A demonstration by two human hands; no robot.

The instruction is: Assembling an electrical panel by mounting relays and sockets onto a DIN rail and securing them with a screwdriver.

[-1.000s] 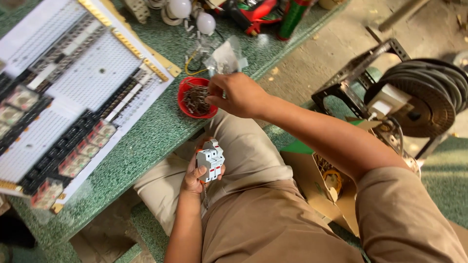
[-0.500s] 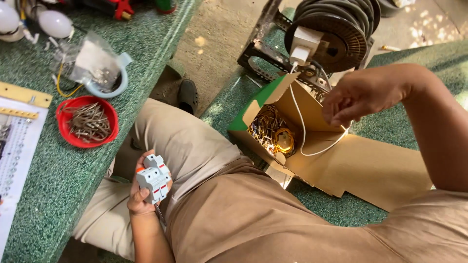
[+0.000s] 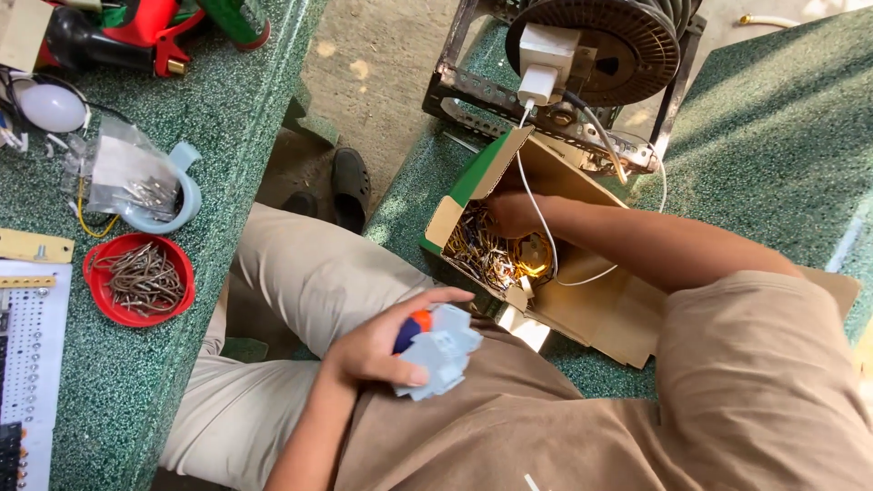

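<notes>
- Your left hand (image 3: 377, 350) holds the grey breaker block (image 3: 441, 350) over your lap, fingers wrapped round it, just near of the cardboard box (image 3: 591, 309).
- Your right hand (image 3: 514, 214) has left the red bowl (image 3: 136, 277) on the table (image 3: 227, 118) and now sits inside the box among yellow wires (image 3: 486, 255); I cannot tell how its fingers stand.
- Beyond the box: cable reel (image 3: 600, 41).

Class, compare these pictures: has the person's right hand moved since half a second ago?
Yes. The right hand has dropped from above the cardboard box down into it, among the small metal parts.

Red dish of screws (image 3: 138, 278), white bulb (image 3: 52, 106), cable reel (image 3: 596, 41).
</notes>
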